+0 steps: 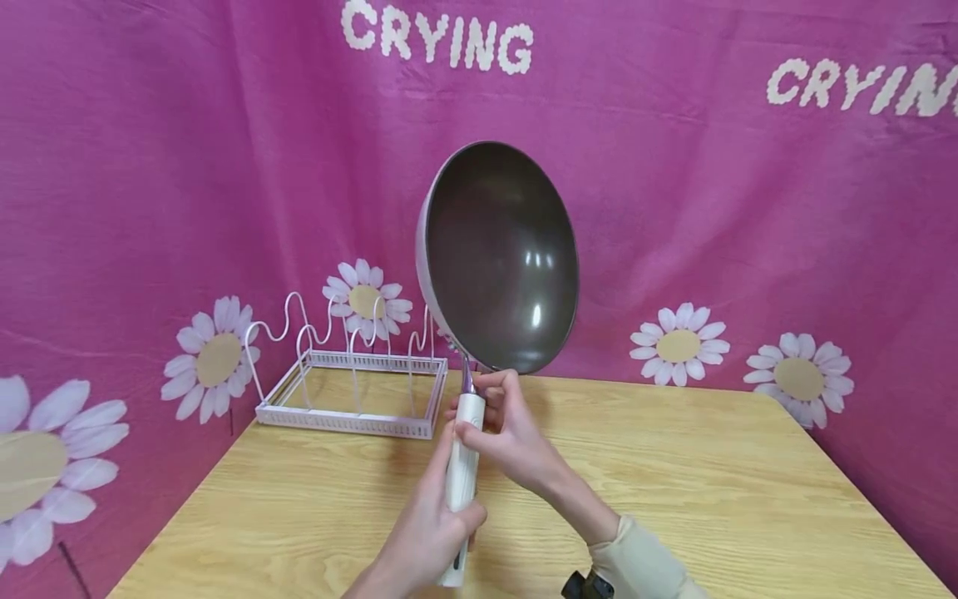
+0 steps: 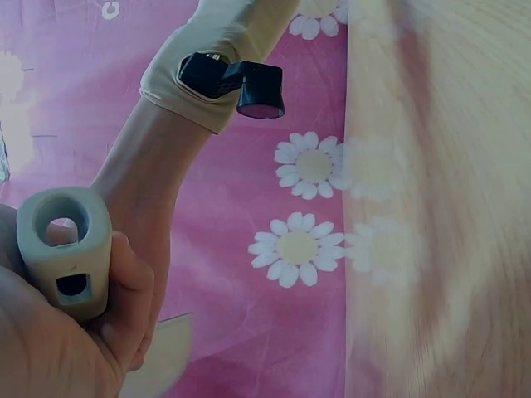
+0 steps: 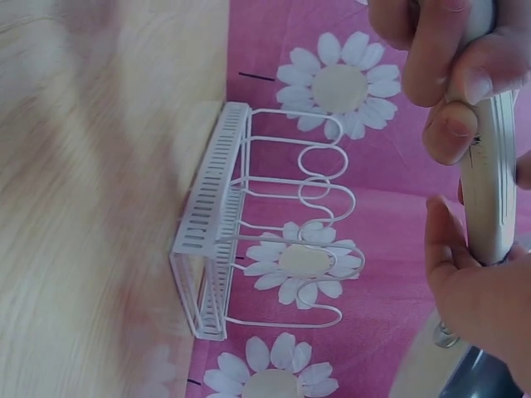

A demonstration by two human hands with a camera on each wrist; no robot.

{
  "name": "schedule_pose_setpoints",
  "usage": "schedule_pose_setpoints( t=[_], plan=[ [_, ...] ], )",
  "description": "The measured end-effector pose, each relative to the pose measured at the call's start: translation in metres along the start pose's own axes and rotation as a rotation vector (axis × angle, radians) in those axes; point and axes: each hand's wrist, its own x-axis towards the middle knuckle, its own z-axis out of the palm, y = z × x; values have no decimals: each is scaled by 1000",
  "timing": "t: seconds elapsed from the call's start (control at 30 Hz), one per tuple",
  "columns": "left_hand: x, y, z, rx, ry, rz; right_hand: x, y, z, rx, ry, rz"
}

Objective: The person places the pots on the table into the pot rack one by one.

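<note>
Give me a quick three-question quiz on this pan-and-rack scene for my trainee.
1. True or false: the pan rests flat on the table.
2. Which hand grips the lower end of the pan handle: A) left hand, B) right hand?
3. What white wire thing stands at the table's far left corner?

Key:
1. False; it is held up in the air, its inside facing the camera.
2. A; the right hand holds nearer the pan.
3. The rack.

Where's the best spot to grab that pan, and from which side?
By its pale handle, from below the bowl. It is long, slim and sticks down clear of the wide bowl, so fingers wrap round it, as the left hand and right hand do.
</note>
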Motion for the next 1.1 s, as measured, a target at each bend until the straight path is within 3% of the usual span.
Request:
schedule_pose_setpoints(
  t=[0.33,0.63,1.1],
  plan=[
    [6,2,-3,-13,106,17,12,-3,3,44,-24,-57],
    [4,0,-3,-101,174,-15,21,-2,12,61,-41,-82],
    [2,-3,-23,47,336,56,34,-9,33,117,-41,-89]
  ],
)
